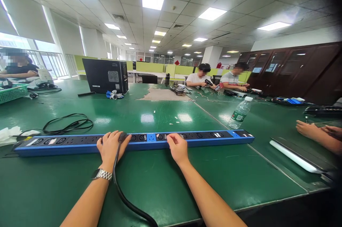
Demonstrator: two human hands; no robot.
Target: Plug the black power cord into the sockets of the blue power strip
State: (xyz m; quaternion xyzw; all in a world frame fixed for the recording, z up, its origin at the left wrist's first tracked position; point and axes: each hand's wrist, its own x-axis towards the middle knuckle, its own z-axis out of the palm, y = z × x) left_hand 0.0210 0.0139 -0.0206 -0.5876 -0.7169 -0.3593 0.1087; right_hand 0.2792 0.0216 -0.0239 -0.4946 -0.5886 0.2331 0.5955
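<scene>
A long blue-and-black power strip [152, 144] lies across the green table, its varied sockets facing up. My left hand [110, 148] is over its left-middle part, thumb and fingers closed around the black plug [122, 136] of a thick cable [120, 191]. The plug sits at the sockets; how deep it goes is hidden by my fingers. From there the cable runs down past my wristwatch toward the table's front edge. My right hand [177, 147] touches the strip right of its blue socket, fingertips pinched together. Whatever may be between them is hidden.
A thin black cable [68, 125] lies coiled behind the strip's left end. A water bottle [240, 113] stands behind its right end. Farther back are a black computer case [105, 76] and a blue-and-white bundle [114, 94]. Another person's hands [310, 131] are at right, near a dark flat device [299, 154].
</scene>
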